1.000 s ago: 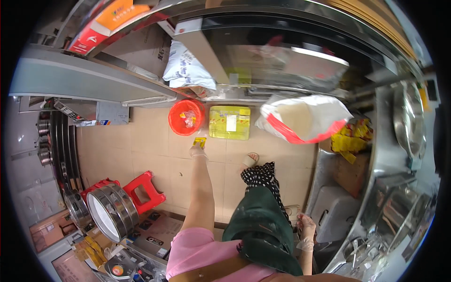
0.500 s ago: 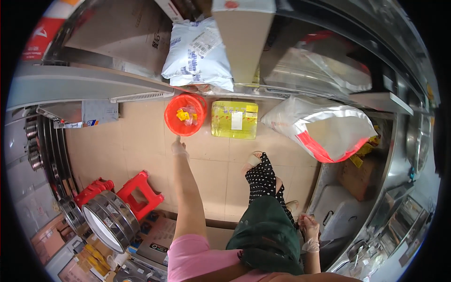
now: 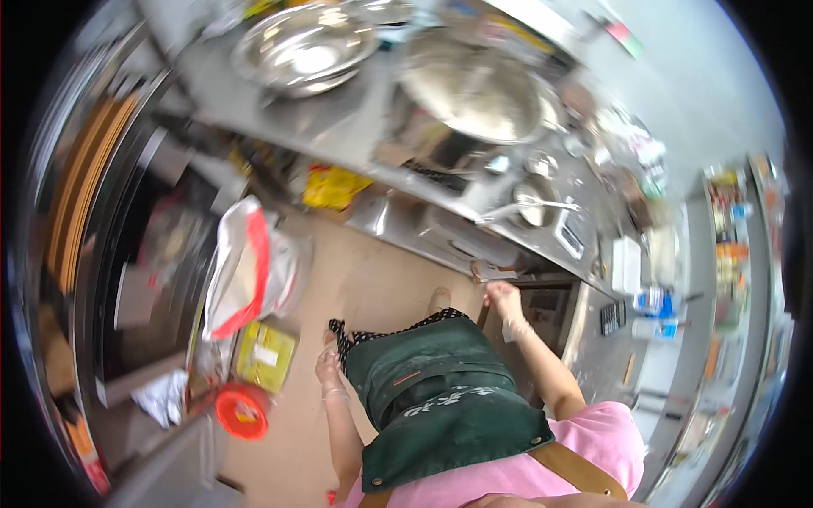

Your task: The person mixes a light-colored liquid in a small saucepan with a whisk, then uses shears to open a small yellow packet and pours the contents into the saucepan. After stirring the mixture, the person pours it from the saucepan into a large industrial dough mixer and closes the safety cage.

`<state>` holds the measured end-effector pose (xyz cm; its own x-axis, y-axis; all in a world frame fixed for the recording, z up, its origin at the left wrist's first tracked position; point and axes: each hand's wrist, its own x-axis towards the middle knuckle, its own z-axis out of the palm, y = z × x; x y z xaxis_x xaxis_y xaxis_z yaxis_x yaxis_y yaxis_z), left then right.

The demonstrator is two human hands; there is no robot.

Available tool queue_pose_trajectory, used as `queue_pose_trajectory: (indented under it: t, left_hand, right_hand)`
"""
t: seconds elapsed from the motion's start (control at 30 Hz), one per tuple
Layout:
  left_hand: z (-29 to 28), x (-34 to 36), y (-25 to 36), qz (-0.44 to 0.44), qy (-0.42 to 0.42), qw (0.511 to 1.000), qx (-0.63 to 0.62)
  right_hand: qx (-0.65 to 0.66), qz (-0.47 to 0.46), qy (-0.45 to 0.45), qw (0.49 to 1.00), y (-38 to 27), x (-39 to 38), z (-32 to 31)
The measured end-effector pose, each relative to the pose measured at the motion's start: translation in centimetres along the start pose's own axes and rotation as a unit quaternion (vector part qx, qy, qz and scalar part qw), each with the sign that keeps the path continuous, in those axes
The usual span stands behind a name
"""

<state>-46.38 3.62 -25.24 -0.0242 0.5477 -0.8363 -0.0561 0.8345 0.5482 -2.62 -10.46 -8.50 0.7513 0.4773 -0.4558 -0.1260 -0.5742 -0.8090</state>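
Fingers of the left hand (image 3: 329, 368), in a clear glove, hang low beside the dark green apron (image 3: 440, 364); blur keeps me from telling whether they are closed, and I see nothing held. Nearest to that hand, on its left, the yellow-green box (image 3: 266, 356) sits on the floor, with the red bucket (image 3: 240, 411) just beside it on the near side and an open white-and-red bag (image 3: 258, 275) on the far side. Over to the right, the right hand (image 3: 503, 300) is raised below the counter edge, fingers bent; I cannot tell whether they pinch anything. I judge this an in-between moment, no clear grasp in progress; any pick-up from here would call for spread fingers and a closer reach. Farther off, the steel counter (image 3: 362, 110) carries a shiny bowl (image 3: 305, 46) and a wide pot (image 3: 474, 93).
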Motion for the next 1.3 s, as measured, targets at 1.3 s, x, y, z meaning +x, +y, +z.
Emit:
queue_pose_trajectory:
  t: [1.3]
  left_hand:
    - [50.9,-20.1,13.4,0.486,-0.173,0.586,0.625]
  right_hand:
    - [-0.264,-0.393,0.126,0.872,-10.7,10.0,-17.2]
